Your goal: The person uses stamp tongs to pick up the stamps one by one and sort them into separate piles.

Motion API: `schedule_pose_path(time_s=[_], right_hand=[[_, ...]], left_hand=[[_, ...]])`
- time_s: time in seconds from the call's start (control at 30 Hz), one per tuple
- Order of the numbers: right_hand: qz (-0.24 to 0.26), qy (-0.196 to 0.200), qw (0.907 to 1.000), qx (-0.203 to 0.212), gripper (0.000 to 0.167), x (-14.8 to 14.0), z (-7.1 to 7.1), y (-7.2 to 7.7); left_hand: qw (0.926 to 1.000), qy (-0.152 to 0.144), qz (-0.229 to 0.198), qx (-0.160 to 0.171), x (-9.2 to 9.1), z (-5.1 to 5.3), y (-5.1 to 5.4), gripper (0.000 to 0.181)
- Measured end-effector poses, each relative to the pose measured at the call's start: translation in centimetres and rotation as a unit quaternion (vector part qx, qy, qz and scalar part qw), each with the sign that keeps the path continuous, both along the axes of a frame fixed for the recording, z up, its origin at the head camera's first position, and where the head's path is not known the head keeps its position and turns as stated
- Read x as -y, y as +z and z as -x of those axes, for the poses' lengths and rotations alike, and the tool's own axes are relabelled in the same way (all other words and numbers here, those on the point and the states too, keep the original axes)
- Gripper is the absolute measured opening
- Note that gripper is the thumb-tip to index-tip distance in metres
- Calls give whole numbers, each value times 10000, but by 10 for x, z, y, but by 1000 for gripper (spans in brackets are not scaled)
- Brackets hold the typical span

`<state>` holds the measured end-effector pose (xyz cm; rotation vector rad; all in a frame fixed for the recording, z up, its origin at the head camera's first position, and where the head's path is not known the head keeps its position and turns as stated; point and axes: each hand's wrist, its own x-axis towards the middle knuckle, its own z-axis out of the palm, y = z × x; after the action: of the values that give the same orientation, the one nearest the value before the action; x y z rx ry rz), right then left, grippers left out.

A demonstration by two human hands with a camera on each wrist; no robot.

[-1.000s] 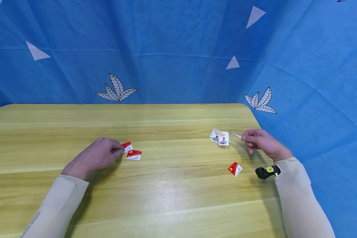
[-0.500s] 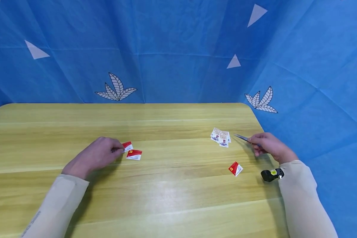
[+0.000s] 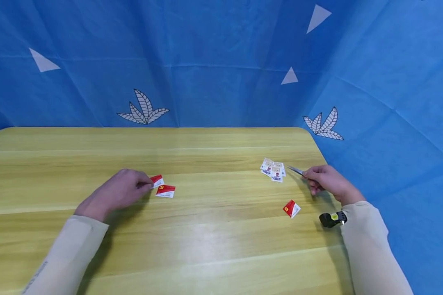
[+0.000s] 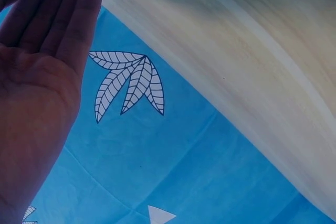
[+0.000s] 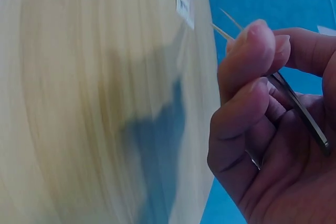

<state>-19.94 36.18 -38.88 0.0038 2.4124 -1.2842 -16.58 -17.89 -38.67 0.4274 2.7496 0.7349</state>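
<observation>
Stamp-sorting seems in hand — the right hand (image 3: 326, 181) pinches tweezers (image 5: 303, 112), tips parted, beside overlapping pale stamps (image 3: 277, 173) on the desk (image 3: 206, 258); the left hand (image 3: 119, 191) has fingers at a red-and-white stamp (image 3: 158, 180), grip unclear — and next probably calls for lowering the tips

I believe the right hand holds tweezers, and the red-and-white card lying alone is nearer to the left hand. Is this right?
Not the left hand: the head view shows the lone card nearer to the right hand, which does hold tweezers.
</observation>
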Motion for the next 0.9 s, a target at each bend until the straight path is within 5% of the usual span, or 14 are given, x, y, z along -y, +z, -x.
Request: schedule_pose_path(time_s=[0.9], right_hand=[[300, 1180, 9923, -245, 28, 97, 6, 14]], left_hand=[[9993, -111, 359, 32, -7, 6, 4, 22]])
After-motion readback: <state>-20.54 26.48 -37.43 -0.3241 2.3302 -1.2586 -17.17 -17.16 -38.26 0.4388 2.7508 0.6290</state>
